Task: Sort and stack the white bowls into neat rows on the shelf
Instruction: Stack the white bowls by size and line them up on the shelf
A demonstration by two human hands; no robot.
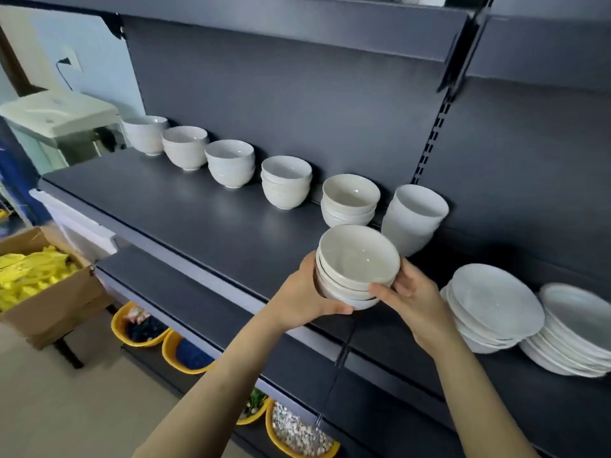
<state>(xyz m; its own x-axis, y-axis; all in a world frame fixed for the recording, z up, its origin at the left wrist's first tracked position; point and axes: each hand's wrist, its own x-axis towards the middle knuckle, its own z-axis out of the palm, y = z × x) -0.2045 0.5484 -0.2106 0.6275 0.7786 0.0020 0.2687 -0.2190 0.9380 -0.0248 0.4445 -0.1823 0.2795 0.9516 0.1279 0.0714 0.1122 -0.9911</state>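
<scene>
Dark metal shelf [165,206], pale floor [66,408]

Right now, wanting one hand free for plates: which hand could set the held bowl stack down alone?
Left, probably: the left hand cups the bowl stack from beneath, while the right hand only pinches its side, nearer the plates.

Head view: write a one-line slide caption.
The left hand and right hand hold a short stack of white bowls over the dark shelf, in front of a back row of six bowl stacks.
</scene>
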